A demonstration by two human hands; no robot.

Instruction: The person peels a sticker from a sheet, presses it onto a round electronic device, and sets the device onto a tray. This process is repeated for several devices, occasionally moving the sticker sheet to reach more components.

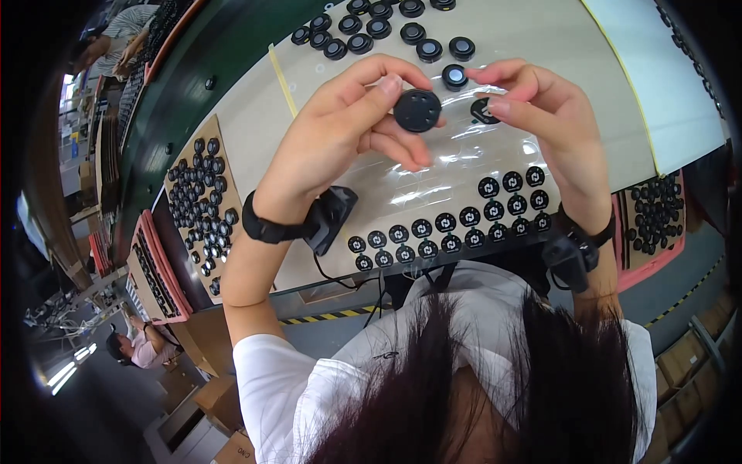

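My left hand (pixel 328 131) holds a round black disc-shaped part (pixel 417 111) between thumb and fingers, its face with several small holes turned up. Pinched at the thumb of my right hand (pixel 556 116) is a round black sticker (pixel 484 110) with a light mark. A small gap separates sticker and part. Just beyond my right fingertips lies a black round part with a pale centre (pixel 454 76). Under both hands spreads a clear, shiny film sheet (pixel 433 174), with rows of round black stickers (pixel 444 223) along its near side.
Several black round parts (pixel 379 28) lie at the far side of the table (pixel 255 124). Boards crowded with similar parts stand at the left (pixel 202 185) and right (pixel 655 209). A green conveyor belt (pixel 182 108) runs at the left. Two other people are further left.
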